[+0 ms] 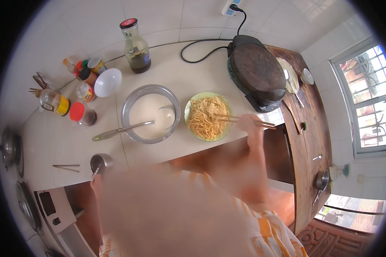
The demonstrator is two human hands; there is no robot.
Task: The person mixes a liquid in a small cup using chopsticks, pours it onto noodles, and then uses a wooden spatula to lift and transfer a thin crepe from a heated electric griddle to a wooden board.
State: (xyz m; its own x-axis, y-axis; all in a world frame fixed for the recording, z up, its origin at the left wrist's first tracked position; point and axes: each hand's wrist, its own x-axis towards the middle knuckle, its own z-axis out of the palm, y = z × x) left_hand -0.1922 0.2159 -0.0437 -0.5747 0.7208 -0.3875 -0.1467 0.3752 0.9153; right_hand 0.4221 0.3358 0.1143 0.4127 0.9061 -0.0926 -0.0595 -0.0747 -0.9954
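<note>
My right hand [251,126] is closed around a pair of wooden chopsticks [238,119]. Their tips are in a heap of noodles [203,120] on a pale green plate [230,110] near the counter's front edge. Farther left, my left hand [96,183] grips the light handle of a spoon [96,172] that stands in a small metal cup [106,161]; my blurred head hides part of that arm. Between the hands sits a metal basin [125,110] of creamy white batter [144,110], with a ladle [111,133] resting in it.
A round electric griddle [257,69], its cord plugged into the wall, stands at the back right. A tall glass jar [136,51], a white bowl [108,83] and several condiment jars [83,114] line the back left. A flatbread [289,74] and wooden spatula [292,117] lie on the wooden table [312,138].
</note>
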